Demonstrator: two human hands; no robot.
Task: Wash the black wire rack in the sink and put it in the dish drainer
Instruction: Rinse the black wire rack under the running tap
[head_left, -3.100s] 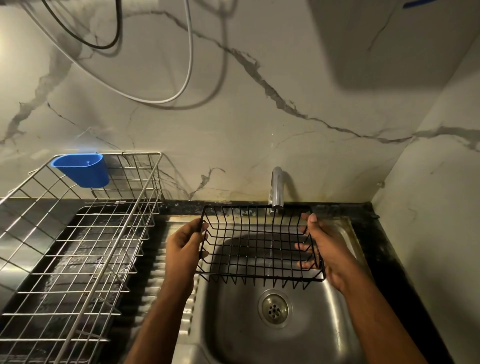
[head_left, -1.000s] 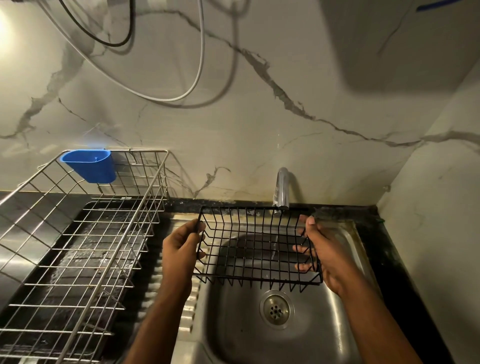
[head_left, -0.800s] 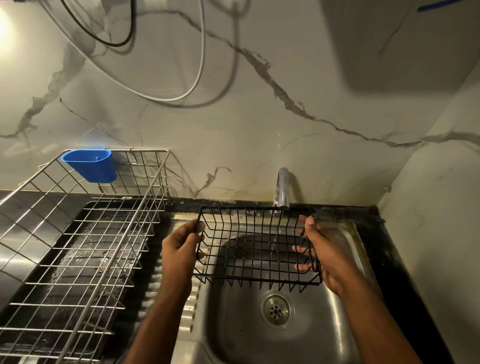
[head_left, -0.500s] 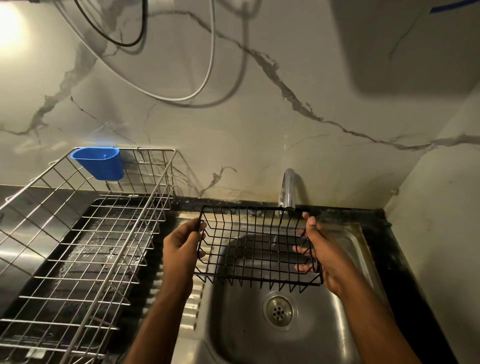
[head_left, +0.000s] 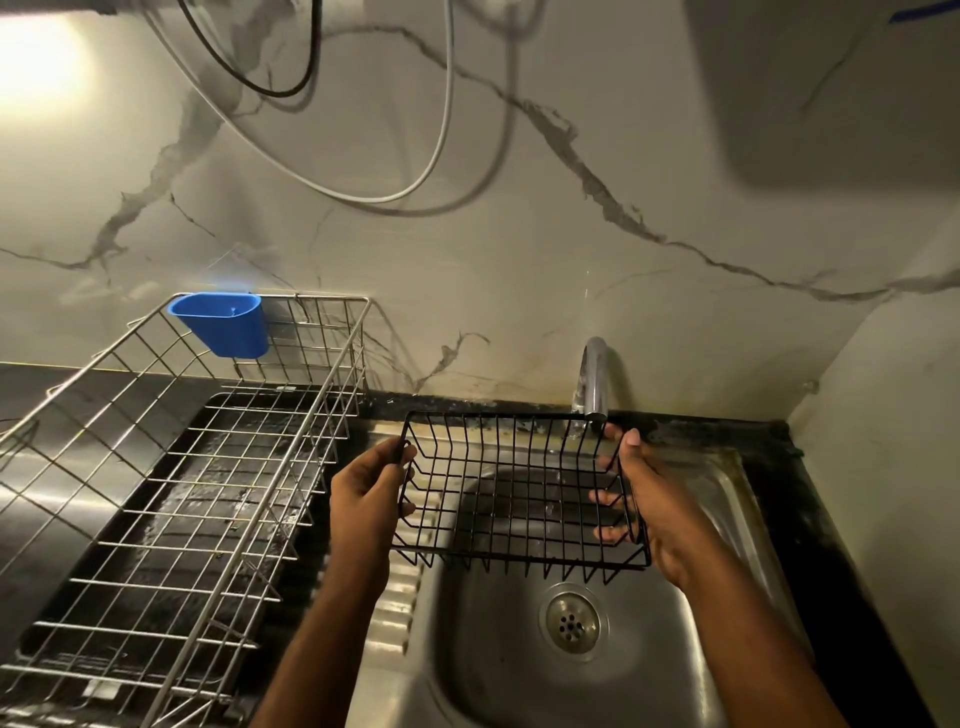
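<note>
A black wire rack (head_left: 514, 488) hangs level above the steel sink (head_left: 498, 675), just under the tap spout (head_left: 592, 379). My left hand (head_left: 363, 499) grips its left end and my right hand (head_left: 649, 499) grips its right end, fingers hooked through the wires. A thin stream of water falls from the tap onto the rack's far right corner. The steel-wire dish drainer (head_left: 171, 499) stands to the left of the sink, with nothing in it but a blue plastic cup (head_left: 223, 325) hung on its back rim.
The sink's drain (head_left: 571, 621) lies below the rack. A marble wall rises behind the sink and another closes in on the right. Cables (head_left: 363, 130) hang in loops on the wall above. The black counter edge (head_left: 831, 545) borders the sink on the right.
Both hands keep the same grip on the rack, which stays under the tap. The view has shifted, so the drainer and tap appear slightly further right.
</note>
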